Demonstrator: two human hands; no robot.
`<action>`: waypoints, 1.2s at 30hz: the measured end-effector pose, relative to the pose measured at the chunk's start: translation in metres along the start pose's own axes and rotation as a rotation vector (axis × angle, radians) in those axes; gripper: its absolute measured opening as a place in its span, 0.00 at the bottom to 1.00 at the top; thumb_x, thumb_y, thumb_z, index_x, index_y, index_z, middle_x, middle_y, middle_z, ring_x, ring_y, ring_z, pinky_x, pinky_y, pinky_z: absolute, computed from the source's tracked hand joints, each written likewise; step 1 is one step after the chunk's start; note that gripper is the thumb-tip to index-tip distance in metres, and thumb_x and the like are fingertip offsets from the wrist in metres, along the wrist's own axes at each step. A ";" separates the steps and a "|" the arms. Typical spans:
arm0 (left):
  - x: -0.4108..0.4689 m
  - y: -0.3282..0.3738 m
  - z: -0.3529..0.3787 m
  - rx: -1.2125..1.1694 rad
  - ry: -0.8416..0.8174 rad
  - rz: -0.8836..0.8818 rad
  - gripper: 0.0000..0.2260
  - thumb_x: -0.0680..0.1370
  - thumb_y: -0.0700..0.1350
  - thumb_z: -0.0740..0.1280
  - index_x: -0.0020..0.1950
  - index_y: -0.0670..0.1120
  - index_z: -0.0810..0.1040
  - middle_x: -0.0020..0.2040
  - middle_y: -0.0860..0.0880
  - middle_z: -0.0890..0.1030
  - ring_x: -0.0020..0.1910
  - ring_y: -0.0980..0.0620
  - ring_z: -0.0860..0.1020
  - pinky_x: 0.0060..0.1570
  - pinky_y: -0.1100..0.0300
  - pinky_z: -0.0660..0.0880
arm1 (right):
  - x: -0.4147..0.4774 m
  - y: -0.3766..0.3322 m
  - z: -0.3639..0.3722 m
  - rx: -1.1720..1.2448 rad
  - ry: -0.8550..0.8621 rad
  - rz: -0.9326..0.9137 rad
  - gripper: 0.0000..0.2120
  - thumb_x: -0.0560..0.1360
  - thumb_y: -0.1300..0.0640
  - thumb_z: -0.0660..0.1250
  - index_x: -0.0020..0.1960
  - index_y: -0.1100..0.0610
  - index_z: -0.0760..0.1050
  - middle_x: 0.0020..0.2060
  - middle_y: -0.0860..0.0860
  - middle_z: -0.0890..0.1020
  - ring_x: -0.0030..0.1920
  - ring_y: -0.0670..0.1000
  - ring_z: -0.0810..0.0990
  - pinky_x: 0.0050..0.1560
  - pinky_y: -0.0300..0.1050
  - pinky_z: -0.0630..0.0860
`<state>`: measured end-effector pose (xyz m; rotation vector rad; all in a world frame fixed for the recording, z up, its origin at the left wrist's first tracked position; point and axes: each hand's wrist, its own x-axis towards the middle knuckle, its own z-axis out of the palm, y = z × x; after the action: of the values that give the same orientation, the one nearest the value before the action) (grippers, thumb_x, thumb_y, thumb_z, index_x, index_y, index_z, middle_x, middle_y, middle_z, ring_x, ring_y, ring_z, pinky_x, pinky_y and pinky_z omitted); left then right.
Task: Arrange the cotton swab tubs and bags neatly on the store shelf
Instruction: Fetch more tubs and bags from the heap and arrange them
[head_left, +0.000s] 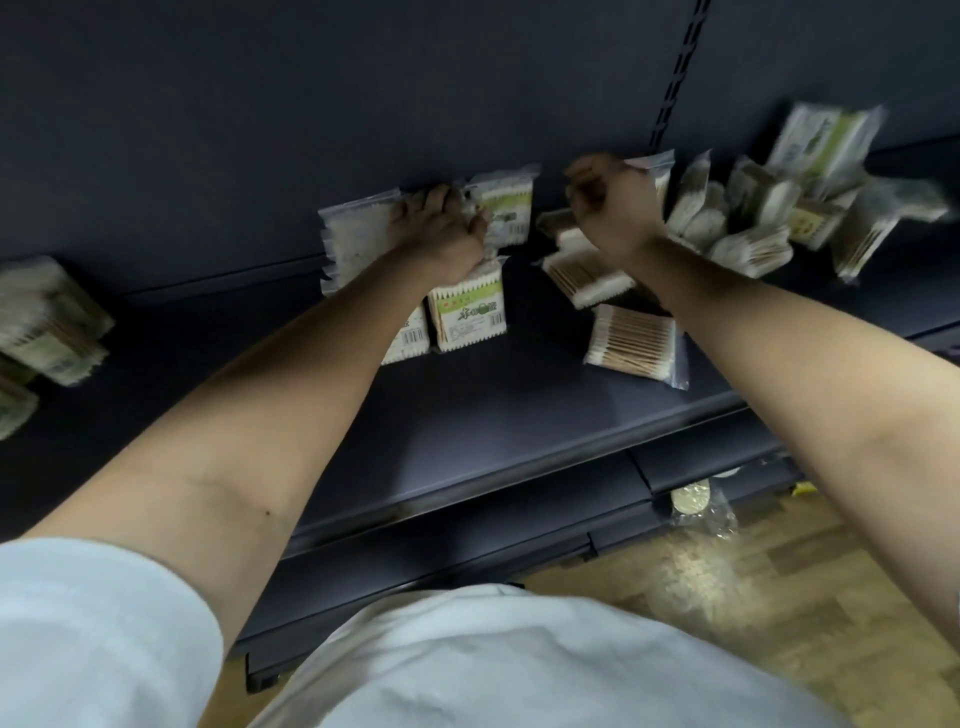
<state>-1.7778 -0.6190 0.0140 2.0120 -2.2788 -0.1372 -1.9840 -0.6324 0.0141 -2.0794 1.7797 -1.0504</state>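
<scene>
Head view, motion blur on both hands and on the right side of the frame. Left hand (441, 228) sits at centre frame on the upright bags (470, 317), a small group standing at the back of the shelf (493, 415), fingers curled round the bag tops, so it reads as gripping them. Right hand (608, 202) is just right of centre, raised, curled like a fist and smeared; cannot tell if it holds a bag or nothing. Done so far, judging from the layout: only that centre group looks sorted, a few bags standing label-forward in short rows, plus a clear bag (353, 244) upright beside the left hand. Stacked bags (47, 322) at the left edge look piled, not fronted. Left to do: most of it. A flat bag (634, 345) lies on its side right of centre, well apart from the rows, another loose bag (587, 275) lies tilted below the right hand, and the jumbled heap (753, 218) in the upper right leans every way. Tubs not clearly identifiable; some round shapes in the heap, too blurred to call. A clear packet (696, 501) lies on the wooden floor at lower right, below the shelf. Rough call: early stage, one cluster neat, right half untouched.
</scene>
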 end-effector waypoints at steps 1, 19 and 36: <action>0.000 0.000 0.000 -0.004 0.003 0.003 0.27 0.82 0.57 0.44 0.77 0.44 0.52 0.76 0.46 0.56 0.75 0.45 0.55 0.73 0.49 0.50 | -0.009 0.001 -0.003 -0.080 -0.039 -0.052 0.16 0.73 0.52 0.61 0.57 0.58 0.77 0.48 0.56 0.83 0.50 0.56 0.81 0.52 0.44 0.75; -0.007 0.013 -0.035 -0.329 0.022 0.333 0.31 0.79 0.58 0.59 0.77 0.46 0.52 0.77 0.44 0.57 0.74 0.45 0.59 0.71 0.55 0.58 | -0.050 -0.013 -0.022 0.315 -0.072 0.275 0.20 0.72 0.46 0.66 0.62 0.52 0.74 0.52 0.47 0.78 0.55 0.47 0.75 0.56 0.41 0.71; -0.005 0.031 -0.035 -0.614 -0.040 0.456 0.13 0.76 0.47 0.69 0.57 0.42 0.77 0.50 0.49 0.79 0.49 0.55 0.76 0.50 0.60 0.71 | -0.059 -0.014 -0.030 1.006 -0.235 0.420 0.09 0.76 0.66 0.61 0.51 0.55 0.75 0.44 0.51 0.81 0.47 0.49 0.81 0.53 0.47 0.78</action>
<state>-1.8029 -0.6106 0.0528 1.1786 -2.2681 -0.7337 -1.9933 -0.5659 0.0215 -1.1011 1.1085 -1.1559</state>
